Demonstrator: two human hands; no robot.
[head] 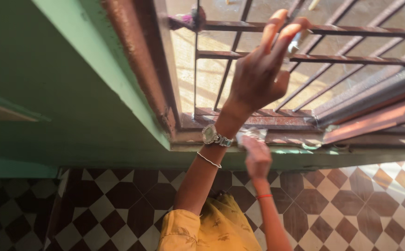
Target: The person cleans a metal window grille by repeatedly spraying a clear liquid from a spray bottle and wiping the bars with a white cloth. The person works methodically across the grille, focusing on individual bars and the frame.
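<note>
The rusty window grille fills the upper right, its sill flaking above the green wall. The left hand is raised against the bars, fingers spread, pinching a small pale object between fingertips near the second bar; I cannot tell what it is. The right hand sits at the sill's lower edge, grip closed on a blurred pale cloth.

Likely risks: rough rust scraping skin, the wristwatch catching a bar, or the small object slipping out through the gaps. No packages, labels or signs show.
</note>
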